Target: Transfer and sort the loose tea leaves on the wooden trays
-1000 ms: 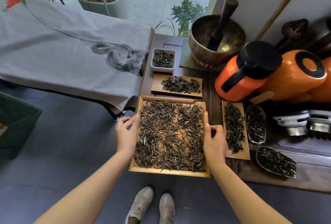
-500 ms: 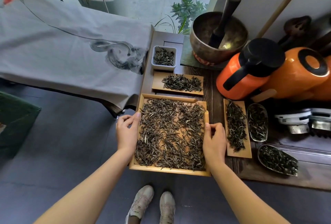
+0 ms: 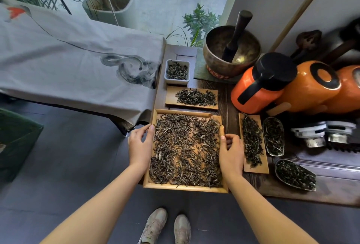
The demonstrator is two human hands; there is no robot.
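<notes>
A large square wooden tray point(image 3: 185, 188) holds a spread layer of loose tea leaves point(image 3: 185, 148) and juts over the front edge of a dark wooden table point(image 3: 229, 105). My left hand point(image 3: 140, 146) grips its left rim, thumb on top. My right hand point(image 3: 231, 152) grips its right rim. Behind it lies a small flat wooden tray point(image 3: 171, 97) with a heap of leaves. A narrow wooden tray point(image 3: 263, 167) with leaves lies to the right. A white square dish point(image 3: 177, 71) of leaves stands farther back.
Two glass scoop dishes point(image 3: 272, 136) point(image 3: 295, 174) with leaves lie at the right. Orange flasks point(image 3: 259, 87) point(image 3: 313, 86) and a brass bowl point(image 3: 231, 50) with a mallet stand behind. A cloth-covered table point(image 3: 68, 58) is at the left. My shoes point(image 3: 167, 226) are below.
Both hands keep their grip on the large tray's rims. The tray stays in place; the leaves look slightly shifted, and the camera has tilted a little.
</notes>
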